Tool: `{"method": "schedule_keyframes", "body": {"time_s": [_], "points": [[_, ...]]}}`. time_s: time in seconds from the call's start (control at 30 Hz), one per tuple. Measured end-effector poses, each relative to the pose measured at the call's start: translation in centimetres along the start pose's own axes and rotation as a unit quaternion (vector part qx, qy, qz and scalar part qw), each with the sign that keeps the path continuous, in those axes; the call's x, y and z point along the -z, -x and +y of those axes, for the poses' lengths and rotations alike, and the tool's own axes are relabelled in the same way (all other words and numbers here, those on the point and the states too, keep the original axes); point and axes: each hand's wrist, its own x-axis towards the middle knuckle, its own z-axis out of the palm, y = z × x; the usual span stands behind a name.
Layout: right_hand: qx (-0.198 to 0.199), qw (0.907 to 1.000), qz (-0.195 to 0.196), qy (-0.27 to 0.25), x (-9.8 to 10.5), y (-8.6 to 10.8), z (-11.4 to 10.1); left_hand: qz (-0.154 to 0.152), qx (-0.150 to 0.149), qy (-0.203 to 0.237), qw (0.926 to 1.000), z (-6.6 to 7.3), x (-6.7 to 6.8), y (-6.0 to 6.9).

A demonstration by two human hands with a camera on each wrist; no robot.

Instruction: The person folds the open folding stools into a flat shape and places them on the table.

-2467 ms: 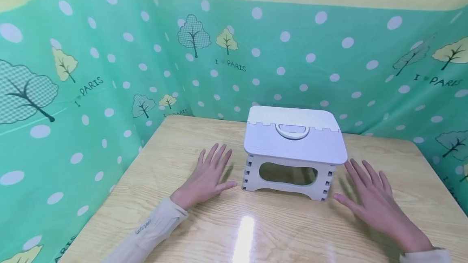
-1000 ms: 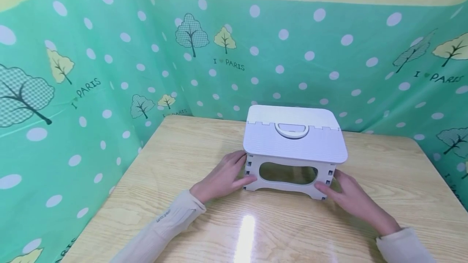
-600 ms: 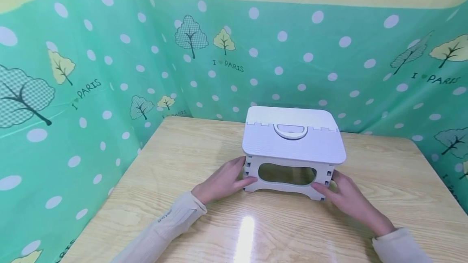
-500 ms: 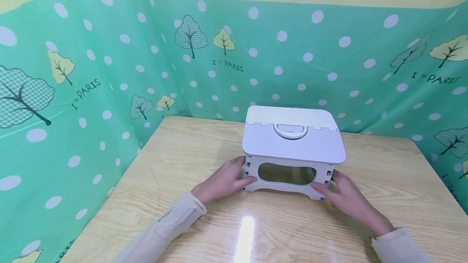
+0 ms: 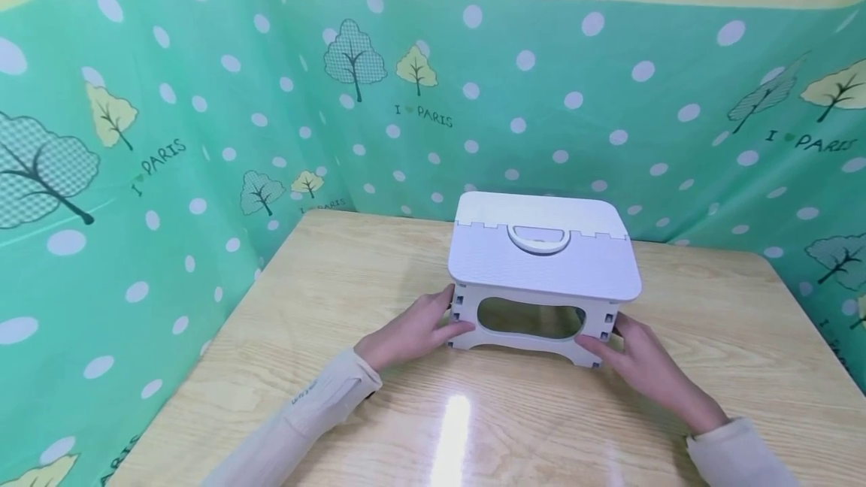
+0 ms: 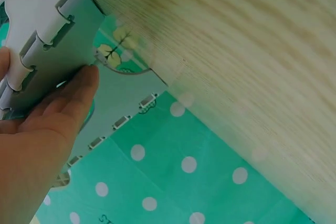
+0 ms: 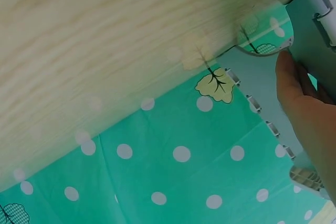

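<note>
A white folding step stool (image 5: 541,269) stands unfolded on the wooden table, its hinged top flat and a curved handle (image 5: 540,245) lying at the middle of the top. My left hand (image 5: 414,331) grips the stool's left side, thumb on the front leg panel and fingers around the hinged edge. On the opposite side my right hand (image 5: 648,368) holds the right leg in the same way. In the left wrist view the left hand's fingers (image 6: 79,90) lie along the leg's side panel (image 6: 58,61). The right wrist view shows the right hand (image 7: 310,114) against the other side panel.
The wooden table (image 5: 325,276) reaches around the stool on every side. A green cloth (image 5: 419,156) with white dots and tree prints hangs behind and to the left, close to the stool's back. Light glares off the tabletop in front.
Both hands, earlier spread apart from the stool on either side, have come inward and taken hold of its legs. Over the last half second they barely move, and the stool stays in place.
</note>
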Motion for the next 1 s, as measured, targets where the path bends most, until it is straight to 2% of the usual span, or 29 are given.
{"method": "schedule_keyframes", "body": {"time_s": [0.23, 0.7, 1.0], "points": [[0.009, 0.9999, -0.007, -0.011, 0.19, -0.06, 0.06, -0.011, 0.007, 0.008, 0.9999, 0.08, 0.17, -0.05], [0.0, 0.9963, -0.043, -0.075, 0.67, 0.34, -0.33, -0.044, -0.015, 0.01, 0.9989, 0.24, 0.22, 0.32], [0.008, 0.9939, -0.054, -0.096, 0.9, 0.2, -0.09, -0.045, -0.023, 0.004, 0.9987, 0.51, 0.41, 0.31]]}}
